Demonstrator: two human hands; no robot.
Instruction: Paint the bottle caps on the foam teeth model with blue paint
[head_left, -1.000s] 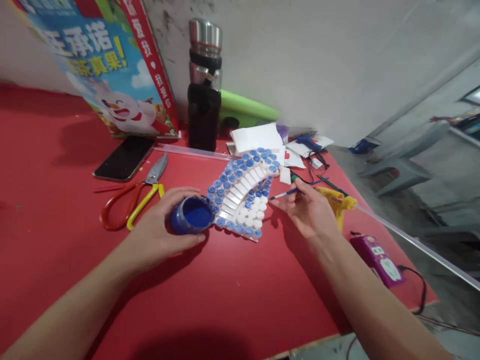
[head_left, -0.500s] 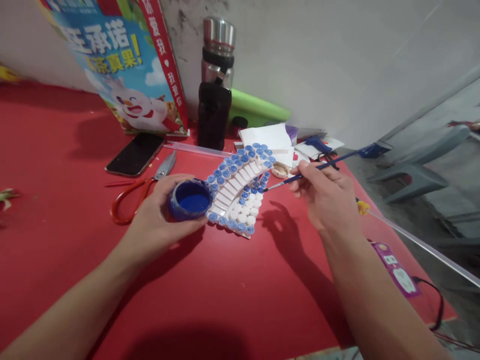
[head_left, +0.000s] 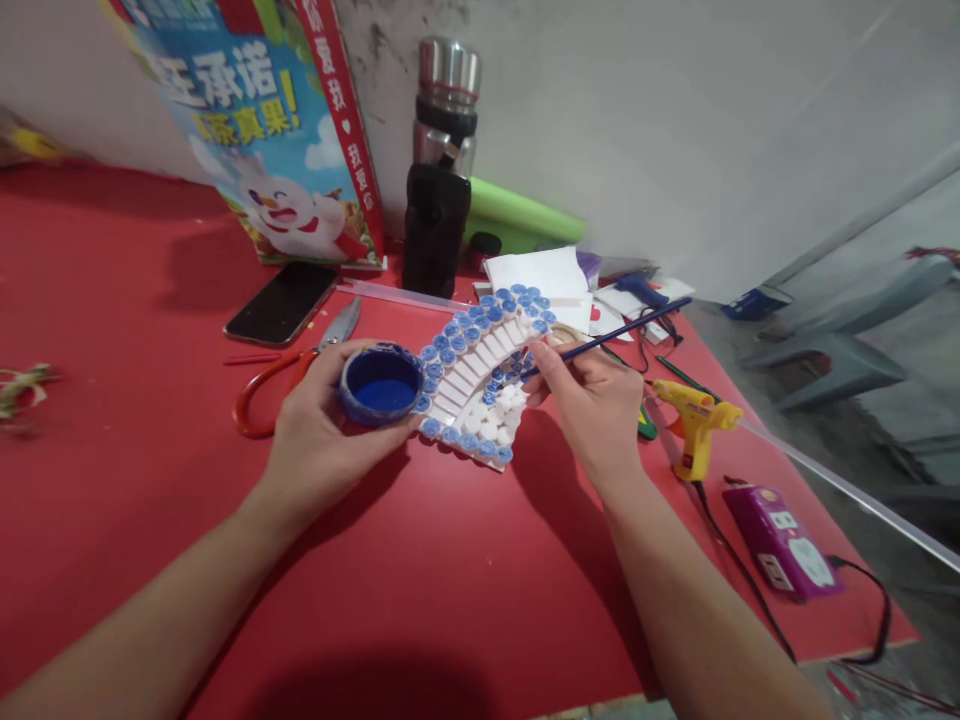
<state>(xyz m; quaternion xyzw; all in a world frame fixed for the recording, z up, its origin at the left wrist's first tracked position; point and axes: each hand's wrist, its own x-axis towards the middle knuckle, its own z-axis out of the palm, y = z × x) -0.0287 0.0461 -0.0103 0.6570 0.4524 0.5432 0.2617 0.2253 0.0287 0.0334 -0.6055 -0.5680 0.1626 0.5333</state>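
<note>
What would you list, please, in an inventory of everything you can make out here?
Craft model: one, blue and white, centre
Paint jar: one, blue, left of centre
Paintbrush: one, blue, right of centre
Scissors: one, red and grey, left
Phone: one, black, left
Printed bag: one, multicoloured, back left
Bottle: one, silver and black, by the wall
Roll: one, green, by the wall
Sheets: several, white, behind the model
Glue gun: one, yellow, right
Corded box: one, purple, right edge
Stool: at least one, grey, far right
Table: one, red, foreground
Left hand: one, bare, holding the jar
Right hand: one, bare, holding the brush
</note>
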